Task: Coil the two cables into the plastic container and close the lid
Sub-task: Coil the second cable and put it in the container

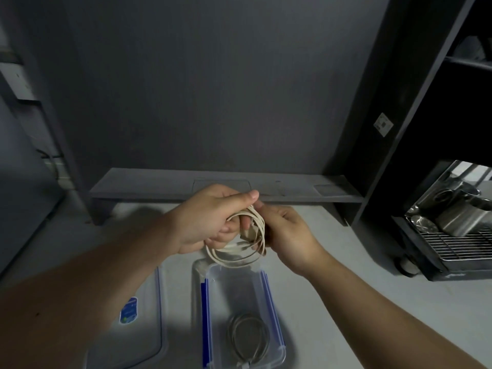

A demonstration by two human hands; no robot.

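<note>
A white cable (239,251), wound into loops, hangs in the air between my two hands above the far end of the container. My left hand (210,217) grips the top of the coil, thumb over it. My right hand (287,233) holds the coil's right side. Below stands a clear plastic container (210,278) with blue clips, open. A grey coiled cable (249,339) lies inside its near end. The clear lid (149,310), with a blue sticker, lies flat on the table to the container's left, partly hidden by my left forearm.
A low grey shelf riser (165,187) runs along the wall behind my hands. At the right stands a dark cabinet (415,107) with a metal rack of steel cups (458,219). The white table (359,275) spreads around the container.
</note>
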